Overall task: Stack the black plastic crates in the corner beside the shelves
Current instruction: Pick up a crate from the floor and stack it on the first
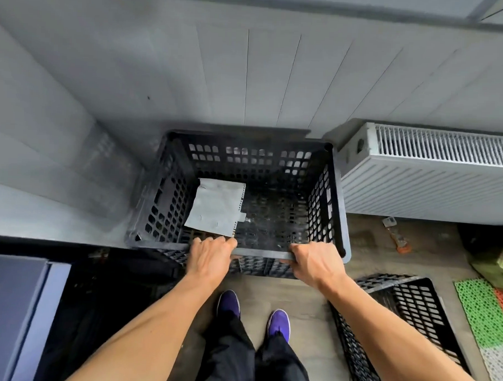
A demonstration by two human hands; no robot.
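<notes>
Two black crates show: the floor crate [412,306] lies by the person's right leg with one green mat [481,312] beside it, and the corner crate [254,158] sits against the walls, one white radiator [429,186] just to its right. The left hand [210,256] and right hand [313,265], set apart, grip the corner crate's near rim, fingers hooked inside. One paper sheet [215,209] lies on its bottom.

Pale grey panelled walls [249,75] with vertical seams meet in a corner under soft, even light. A white ribbed radiator [432,183] sits low on the right, above a brownish floor [369,238]. A green perforated mat [481,312] lies at the right edge, and a dark blue-grey unit [11,309] stands at the lower left.
</notes>
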